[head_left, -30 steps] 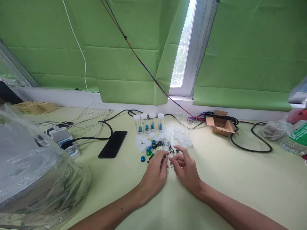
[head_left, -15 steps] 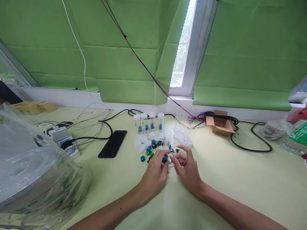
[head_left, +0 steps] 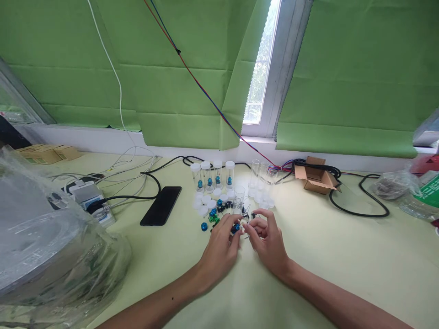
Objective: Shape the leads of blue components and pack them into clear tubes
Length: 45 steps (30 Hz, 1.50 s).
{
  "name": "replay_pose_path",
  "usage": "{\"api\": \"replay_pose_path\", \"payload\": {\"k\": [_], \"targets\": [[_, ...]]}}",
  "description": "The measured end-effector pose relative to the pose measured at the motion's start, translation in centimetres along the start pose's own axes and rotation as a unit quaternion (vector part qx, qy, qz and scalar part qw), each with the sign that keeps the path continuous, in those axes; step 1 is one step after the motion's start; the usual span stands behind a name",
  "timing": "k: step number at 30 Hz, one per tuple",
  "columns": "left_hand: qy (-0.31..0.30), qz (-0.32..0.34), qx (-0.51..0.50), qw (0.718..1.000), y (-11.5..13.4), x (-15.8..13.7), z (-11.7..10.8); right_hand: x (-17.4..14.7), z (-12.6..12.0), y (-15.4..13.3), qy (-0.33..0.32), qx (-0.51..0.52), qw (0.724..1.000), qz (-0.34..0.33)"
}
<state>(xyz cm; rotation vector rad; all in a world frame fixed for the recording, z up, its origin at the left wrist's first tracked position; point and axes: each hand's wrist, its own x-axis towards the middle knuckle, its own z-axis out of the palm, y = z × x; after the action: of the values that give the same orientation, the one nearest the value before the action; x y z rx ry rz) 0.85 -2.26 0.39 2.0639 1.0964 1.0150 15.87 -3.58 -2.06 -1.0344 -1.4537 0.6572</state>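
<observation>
My left hand [head_left: 224, 237] is closed, pinching a small blue part [head_left: 235, 228] between thumb and fingers. Facing it, my right hand [head_left: 267, 237] has thumb and forefinger drawn together at the part's right side; whatever thin piece they grip is too small to make out. Behind my fingers stands an open clear tube [head_left: 239, 194]. Loose green parts [head_left: 214, 219], black pieces [head_left: 229, 204] and a blue cap-like piece [head_left: 204, 226] lie to the left of the hands. White round lids [head_left: 203, 210] are spread just behind these.
Several capped tubes [head_left: 229, 176] with blue parts inside stand in a row at the back. Open clear tubes [head_left: 254, 176] stand right of them. A phone [head_left: 161, 206], a power strip [head_left: 99, 212], a plastic-wrapped object [head_left: 58, 256], a small carton [head_left: 315, 182] and black cable [head_left: 360, 214] lie around.
</observation>
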Motion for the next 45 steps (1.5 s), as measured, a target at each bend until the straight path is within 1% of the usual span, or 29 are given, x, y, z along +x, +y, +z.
{"api": "replay_pose_path", "payload": {"k": [6, 13, 18, 30, 38, 45], "targets": [[-0.001, 0.001, 0.012, 1.000, 0.04, -0.05, -0.19, -0.11, 0.02, 0.10, -0.004, -0.007, 1.000, -0.011], [-0.010, 0.011, 0.031, 0.999, 0.30, 0.02, -0.35, -0.17, -0.08, 0.33, -0.011, -0.035, 0.998, -0.045], [-0.020, 0.007, 0.018, 1.000, 0.31, -0.07, -0.19, -0.20, -0.09, 0.38, -0.014, -0.042, 0.998, -0.045], [-0.001, -0.026, 0.004, 1.000, 0.52, -0.13, -0.10, -0.23, -0.02, 0.44, 0.001, -0.037, 0.998, -0.046], [0.014, -0.033, 0.015, 0.999, 0.62, -0.13, -0.30, -0.26, -0.01, 0.27, 0.001, -0.027, 0.999, -0.044], [0.018, -0.029, 0.020, 0.999, 0.47, -0.04, -0.25, -0.17, 0.02, 0.32, 0.001, -0.034, 0.998, -0.057]]}}
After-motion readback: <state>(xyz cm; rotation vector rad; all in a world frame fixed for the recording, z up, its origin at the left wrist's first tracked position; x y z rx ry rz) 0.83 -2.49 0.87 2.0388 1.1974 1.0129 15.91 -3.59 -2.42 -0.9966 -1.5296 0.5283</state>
